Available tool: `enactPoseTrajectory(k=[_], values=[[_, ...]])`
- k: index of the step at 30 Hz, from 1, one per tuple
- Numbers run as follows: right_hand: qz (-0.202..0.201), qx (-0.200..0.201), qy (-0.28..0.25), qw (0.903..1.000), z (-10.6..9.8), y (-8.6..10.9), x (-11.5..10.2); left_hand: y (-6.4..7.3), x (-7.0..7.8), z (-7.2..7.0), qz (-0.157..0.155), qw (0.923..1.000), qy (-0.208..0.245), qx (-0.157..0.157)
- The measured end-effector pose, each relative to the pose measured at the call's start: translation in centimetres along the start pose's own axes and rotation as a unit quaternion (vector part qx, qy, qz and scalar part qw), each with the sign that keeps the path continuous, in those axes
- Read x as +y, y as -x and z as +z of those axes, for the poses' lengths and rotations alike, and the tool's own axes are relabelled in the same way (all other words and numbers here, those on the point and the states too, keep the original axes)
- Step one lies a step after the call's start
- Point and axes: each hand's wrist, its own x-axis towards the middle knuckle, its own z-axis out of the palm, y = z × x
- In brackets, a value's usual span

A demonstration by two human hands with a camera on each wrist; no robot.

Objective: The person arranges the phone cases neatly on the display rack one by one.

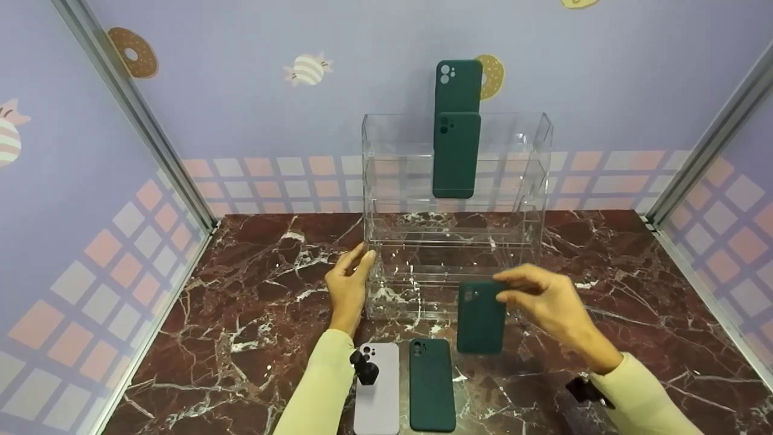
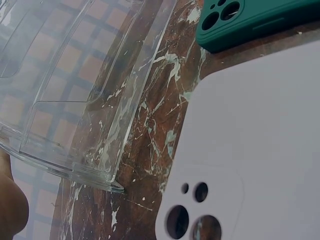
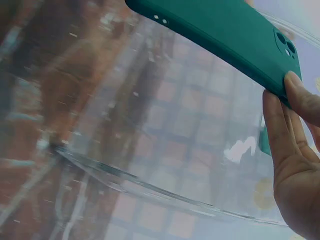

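My right hand (image 1: pixel 546 299) pinches a dark green phone case (image 1: pixel 481 320) near its upper right corner, between thumb and fingers. The case hangs upright before the low front tier of a clear tiered display stand (image 1: pixel 537 181), its camera cutouts at the top. At the stand's left side, my left hand (image 1: pixel 350 284) holds the edge with thumb and fingers; little of that hand shows in the left wrist view. Two more green cases, a rear case (image 1: pixel 459 84) and a front case (image 1: pixel 457 157), stand in the upper tiers, one overlapping the other.
On the marbled table (image 1: pixel 241 374), a pale lilac phone case (image 1: pixel 377 405) and another green phone case (image 1: pixel 432 386) lie side by side, near the front. Patterned wall panels (image 1: pixel 241 109) enclose the back and both sides.
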Motion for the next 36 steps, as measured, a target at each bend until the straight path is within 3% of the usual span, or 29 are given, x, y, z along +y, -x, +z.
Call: enactPoseTrajectory(k=[6, 12, 24, 36], values=[[-0.008, 0.049, 0.015, 0.9987, -1.1, -2.4, -1.3, 0.0, -0.1, 0.0, 0.003, 1.0000, -0.008, 0.005], [-0.019, 0.072, 0.002, 0.9972, -2.1, -4.6, -2.2, 0.0, -0.2, 0.0, 0.006, 1.0000, -0.007, 0.004], [-0.029, 0.080, -0.006, 0.9964, -3.0, -8.7, -3.8, -0.1, -0.1, 0.0, 0.006, 0.9999, -0.008, 0.009], [-0.042, 0.097, -0.050, 0.9932, -3.5, -12.8, -4.9, 0.0, -0.1, -0.1, 0.002, 1.0000, -0.005, 0.008]])
